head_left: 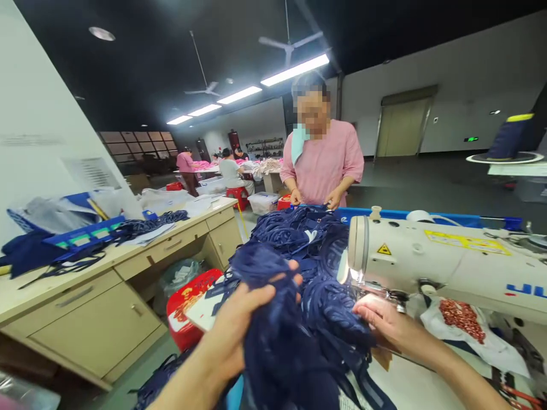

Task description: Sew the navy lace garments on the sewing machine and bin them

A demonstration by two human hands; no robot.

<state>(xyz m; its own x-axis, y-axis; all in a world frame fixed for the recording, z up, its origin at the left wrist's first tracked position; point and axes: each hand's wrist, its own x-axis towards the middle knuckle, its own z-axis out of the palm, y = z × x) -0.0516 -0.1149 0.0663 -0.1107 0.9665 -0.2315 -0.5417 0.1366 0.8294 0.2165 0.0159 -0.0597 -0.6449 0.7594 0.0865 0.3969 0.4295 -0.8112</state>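
Note:
My left hand (237,322) is wrapped round a bundle of navy fabric (277,347), partly blurred, which hangs down toward me. To the right, my right hand (384,322) has its fingers closed at the edge of a pile of navy straps (335,307), under the lit needle area of a white sewing machine (410,256). Whatever its fingertips pinch is hard to make out, though the straps touch them. Behind both hands, a large heap of navy straps (280,228) covers the far part of the machine table.
Across the heap stands a person in pink (322,159), both hands at the straps. A desk (171,245) with papers and blue trays is at left, a red stool (186,333) beside it. A white bag of reddish small pieces (464,322) lies under the machine arm.

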